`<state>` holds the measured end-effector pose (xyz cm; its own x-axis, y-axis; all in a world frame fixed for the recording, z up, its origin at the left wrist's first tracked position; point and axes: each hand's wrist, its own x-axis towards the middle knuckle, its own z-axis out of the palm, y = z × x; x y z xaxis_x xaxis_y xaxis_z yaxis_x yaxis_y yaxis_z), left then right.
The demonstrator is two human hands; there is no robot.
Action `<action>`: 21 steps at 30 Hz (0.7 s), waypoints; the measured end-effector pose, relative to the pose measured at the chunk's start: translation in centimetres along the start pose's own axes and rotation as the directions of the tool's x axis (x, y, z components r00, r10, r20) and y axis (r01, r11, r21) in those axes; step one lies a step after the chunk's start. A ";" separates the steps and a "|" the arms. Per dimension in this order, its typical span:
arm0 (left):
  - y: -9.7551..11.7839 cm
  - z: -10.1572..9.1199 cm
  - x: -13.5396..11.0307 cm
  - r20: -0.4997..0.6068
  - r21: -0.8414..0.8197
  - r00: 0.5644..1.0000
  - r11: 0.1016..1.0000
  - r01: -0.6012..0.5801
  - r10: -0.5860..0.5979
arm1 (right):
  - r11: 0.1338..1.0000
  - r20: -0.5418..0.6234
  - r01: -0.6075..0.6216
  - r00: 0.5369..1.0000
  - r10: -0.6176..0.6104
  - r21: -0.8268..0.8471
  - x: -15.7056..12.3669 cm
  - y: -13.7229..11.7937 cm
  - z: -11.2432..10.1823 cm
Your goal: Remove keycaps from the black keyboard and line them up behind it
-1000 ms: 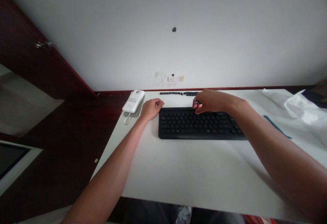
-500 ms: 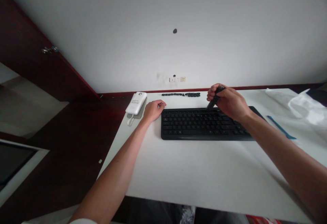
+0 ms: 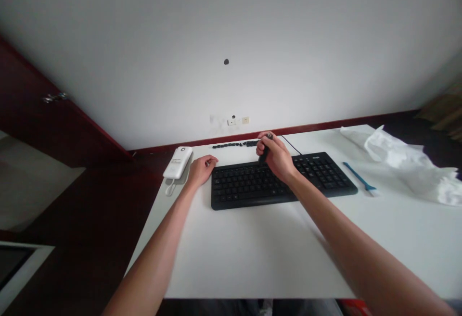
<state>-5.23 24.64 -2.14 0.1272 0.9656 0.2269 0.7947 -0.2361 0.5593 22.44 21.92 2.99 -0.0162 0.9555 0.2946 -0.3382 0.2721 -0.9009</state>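
Note:
A black keyboard (image 3: 249, 186) lies across the middle of the white table (image 3: 252, 253). My right hand (image 3: 276, 156) hovers over the keyboard's top row, fingers closed round a small dark tool (image 3: 264, 151) whose tip points down at the keys. My left hand (image 3: 200, 168) rests on the table just left of the keyboard, fingers loosely curled with nothing visible in them. Behind the keyboard, a row of removed black keycaps (image 3: 234, 145) lies along the table's far edge.
A white power bank (image 3: 177, 162) with a short cable lies at the table's far left corner. A blue plastic pry tool (image 3: 358, 177) sits right of the keyboard, and crumpled white plastic (image 3: 404, 162) lies at the far right. Dark floor lies to the left.
My right hand has lifted from the top row gripping the dark tool and moved left along the keyboard. The camera has swung right. My left hand has stayed beside the keyboard.

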 end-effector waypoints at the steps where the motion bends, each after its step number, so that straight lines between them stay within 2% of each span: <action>1: 0.1 0.0 0.0 0.006 0.001 1.000 1.000 0.005 -0.005 | 0.999 0.008 -0.010 1.000 0.009 0.046 -0.1 0.3 0.1; 6: 0.2 -0.1 0.0 0.021 -0.001 1.000 1.000 0.023 -0.023 | 0.992 0.048 -0.080 0.996 0.076 0.094 -0.4 1.3 -0.2; 10: 0.2 -0.1 0.0 0.022 0.003 0.999 0.999 0.033 -0.033 | 0.991 0.060 -0.071 0.996 0.065 0.113 -0.2 1.1 -0.1; 16: 0.2 -0.2 0.0 0.022 -0.005 0.999 1.000 0.030 -0.030 | 0.996 0.094 -0.080 0.992 0.083 -0.037 -0.3 1.2 0.4; 21: 0.3 -0.2 0.0 0.033 -0.008 0.999 0.999 0.044 -0.043 | 0.992 0.107 -0.095 0.989 0.103 -0.078 -0.4 1.9 0.4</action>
<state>-5.10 24.54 -1.76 0.1119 0.9780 0.1763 0.7946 -0.1946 0.5750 21.40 21.99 1.27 -0.1519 0.9607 0.2323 -0.2608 0.1878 -0.9470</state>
